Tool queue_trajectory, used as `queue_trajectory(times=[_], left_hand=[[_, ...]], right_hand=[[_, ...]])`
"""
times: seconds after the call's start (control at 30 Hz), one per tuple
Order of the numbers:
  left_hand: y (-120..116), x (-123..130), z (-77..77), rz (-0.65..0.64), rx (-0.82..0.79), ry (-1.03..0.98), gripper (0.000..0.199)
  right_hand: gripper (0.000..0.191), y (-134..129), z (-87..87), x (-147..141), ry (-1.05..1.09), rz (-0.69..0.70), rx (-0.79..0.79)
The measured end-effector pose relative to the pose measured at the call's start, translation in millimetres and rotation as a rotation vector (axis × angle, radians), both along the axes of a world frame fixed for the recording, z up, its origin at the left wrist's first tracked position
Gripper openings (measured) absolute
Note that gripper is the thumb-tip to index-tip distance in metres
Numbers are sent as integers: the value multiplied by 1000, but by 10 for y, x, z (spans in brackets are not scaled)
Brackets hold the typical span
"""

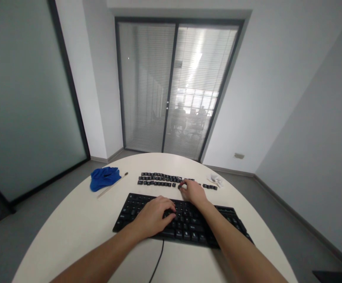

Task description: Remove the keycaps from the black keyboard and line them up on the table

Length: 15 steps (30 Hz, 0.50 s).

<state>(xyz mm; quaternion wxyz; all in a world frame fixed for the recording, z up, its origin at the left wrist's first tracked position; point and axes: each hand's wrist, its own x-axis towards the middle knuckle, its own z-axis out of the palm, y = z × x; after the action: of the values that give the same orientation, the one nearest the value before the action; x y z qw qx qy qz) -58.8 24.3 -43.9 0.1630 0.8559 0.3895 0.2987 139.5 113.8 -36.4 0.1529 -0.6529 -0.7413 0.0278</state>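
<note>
A black keyboard [193,228] lies on the round white table, its keys facing up. My left hand [156,214] rests on the keyboard's left half. Its fingers are bent, with a gap between thumb and forefinger and nothing seen held. Beyond the keyboard's far edge, my right hand [193,191] is closed in a pinch at the rows of loose black keycaps [156,183]. A small dark thing with a reddish part [182,183] shows at its fingertips, too small to name. My right forearm crosses over the keyboard and hides some of its keys.
A blue cloth [104,178] lies at the table's left, beside a thin stick with a dark tip [111,186]. White crumpled tissue [217,180] sits at the right, near several more keycaps [210,186]. A black cable [158,261] runs from the keyboard toward me.
</note>
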Motion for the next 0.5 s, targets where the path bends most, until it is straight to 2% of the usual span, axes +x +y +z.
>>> queue_trajectory(times=[0.33,0.5], left_hand=[[2,4,14,-10,-4,-5,12],[-1,6,21,-6,-6,6,11]], right_hand=[[25,1,-8,-103,-81,24,42],[28,-56,100,-96,-81,25,70]])
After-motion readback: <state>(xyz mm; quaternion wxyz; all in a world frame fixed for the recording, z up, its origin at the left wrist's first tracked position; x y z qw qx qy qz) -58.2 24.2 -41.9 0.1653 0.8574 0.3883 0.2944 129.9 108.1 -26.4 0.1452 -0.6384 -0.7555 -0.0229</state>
